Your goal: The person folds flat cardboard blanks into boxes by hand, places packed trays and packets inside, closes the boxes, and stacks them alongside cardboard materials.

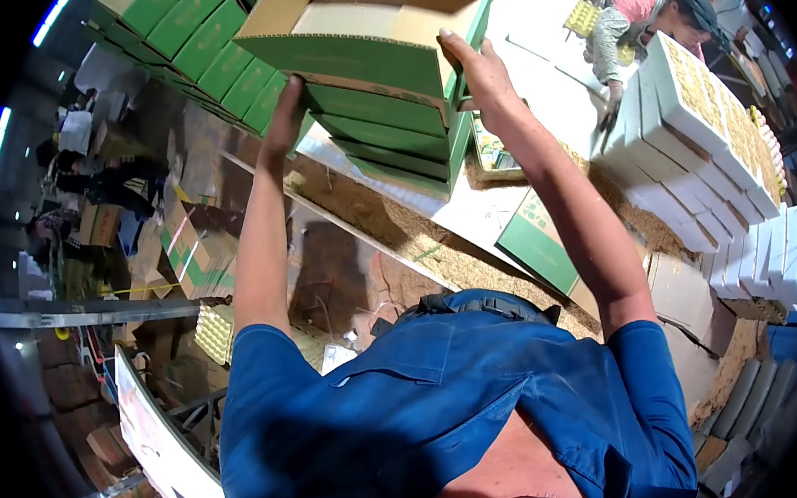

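An open green cardboard box (355, 62), brown inside, sits at the top of a stack of green boxes (382, 137). My left hand (285, 114) is at its lower left corner, a fingertip up against the cardboard; the rest of those fingers are partly hidden in shade. On the opposite side, my right hand (484, 79) grips the box's right edge, thumb near the rim and fingers along the outer wall. The box is held between both hands. Just right of the stack lies a shallow tray with a printed sheet (500, 155).
More green boxes (188, 31) are stacked at upper left. White foam slabs (698, 130) topped with yellowish material stand at right, near a co-worker (626, 35) in a cap. A green carton panel (537, 244) lies by the sawdust-filled trough (373, 213). Egg trays (214, 334) sit lower left.
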### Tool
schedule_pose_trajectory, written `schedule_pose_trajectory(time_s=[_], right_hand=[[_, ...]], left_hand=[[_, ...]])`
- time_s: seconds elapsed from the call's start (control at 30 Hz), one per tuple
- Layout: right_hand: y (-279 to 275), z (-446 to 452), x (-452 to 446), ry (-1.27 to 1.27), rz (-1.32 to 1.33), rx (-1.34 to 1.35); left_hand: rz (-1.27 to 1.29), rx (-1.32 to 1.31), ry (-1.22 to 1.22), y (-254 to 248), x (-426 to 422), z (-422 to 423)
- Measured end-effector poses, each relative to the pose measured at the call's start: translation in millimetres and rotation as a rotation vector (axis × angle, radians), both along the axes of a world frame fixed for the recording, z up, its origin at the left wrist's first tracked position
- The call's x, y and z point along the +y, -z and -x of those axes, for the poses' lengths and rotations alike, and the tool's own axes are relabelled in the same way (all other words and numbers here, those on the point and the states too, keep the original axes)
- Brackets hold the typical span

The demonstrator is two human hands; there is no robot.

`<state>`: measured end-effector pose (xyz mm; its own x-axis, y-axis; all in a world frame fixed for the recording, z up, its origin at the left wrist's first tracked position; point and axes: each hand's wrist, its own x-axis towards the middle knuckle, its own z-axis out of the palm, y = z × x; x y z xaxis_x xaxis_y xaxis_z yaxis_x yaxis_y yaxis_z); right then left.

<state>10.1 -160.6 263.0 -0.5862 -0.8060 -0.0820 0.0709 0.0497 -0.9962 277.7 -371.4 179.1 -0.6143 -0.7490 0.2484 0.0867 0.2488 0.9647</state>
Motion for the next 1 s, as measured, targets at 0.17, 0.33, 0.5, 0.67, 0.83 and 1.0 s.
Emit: schedule_pose_trajectory(time_s=[0.17, 0.33, 0.5, 0.67, 0.83, 1.0], right_hand=[[16, 11, -7, -0.297, -0.126, -0.166], [-9, 19, -5, -0.292, -0.421, 0.472], [-8, 10, -5, -0.115, -0.094, 0.797], [3, 15, -10, -0.199, -0.313, 0.648], [-7, -9, -5, -0.145, -0.459, 0.807], [35, 18, 27, -0.134, -0.184, 0.66]], left_hand=[[-0.213, 0.208, 0.027, -5, 25, 5], [-0.695, 0.367, 0.069, -44, -3, -5], [-0.418, 0.165, 0.153, -20, -93, 2], [-0.319, -0.138, -0.013, -52, -48, 27], [-0.539, -0.261, -0.071, -77, -32, 43], [-0.584, -0.275, 0.076, -60, -87, 42]])
